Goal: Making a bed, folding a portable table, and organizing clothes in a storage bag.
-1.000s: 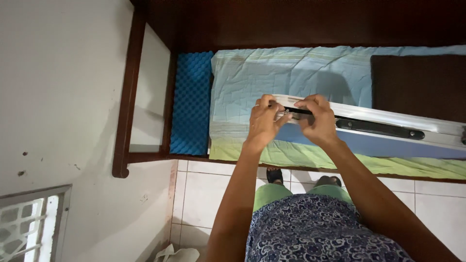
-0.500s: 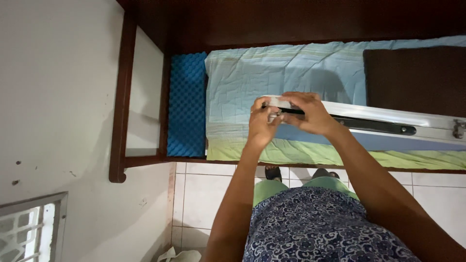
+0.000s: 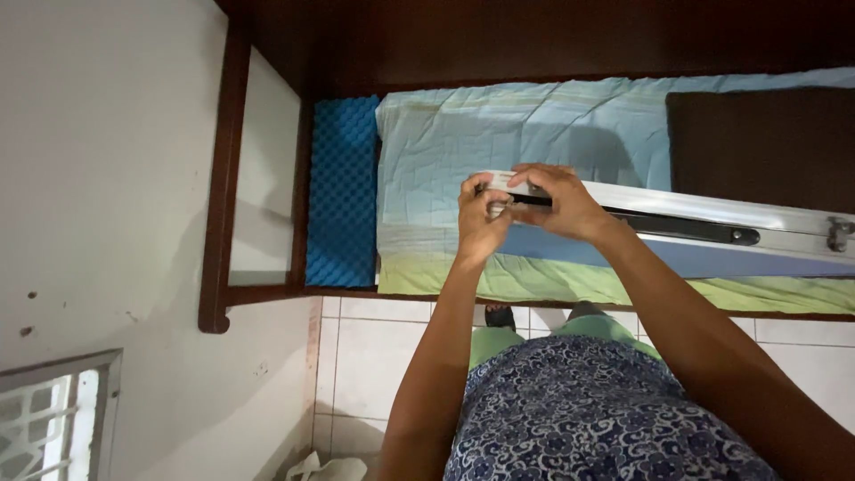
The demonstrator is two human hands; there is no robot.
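A blue case with a silver metal rim (image 3: 677, 207) and a black handle (image 3: 686, 232) stands on edge on a bed covered by a light blue and green sheet (image 3: 534, 125). My left hand (image 3: 481, 218) pinches the small latch at the case's left end. My right hand (image 3: 557, 200) grips the rim just right of it, fingers curled over the top. A second metal latch (image 3: 837, 233) shows at the far right of the rim.
A dark wooden bed frame (image 3: 218, 196) runs along the white wall on the left. Blue egg-crate foam (image 3: 343, 191) pokes out beside the sheet. A dark brown panel (image 3: 757, 147) lies behind the case. White floor tiles (image 3: 374, 356) and my feet are below.
My view shifted a little to the right and down over the second. Both hands stayed at the left latch, with my right hand sliding slightly left over the rim.
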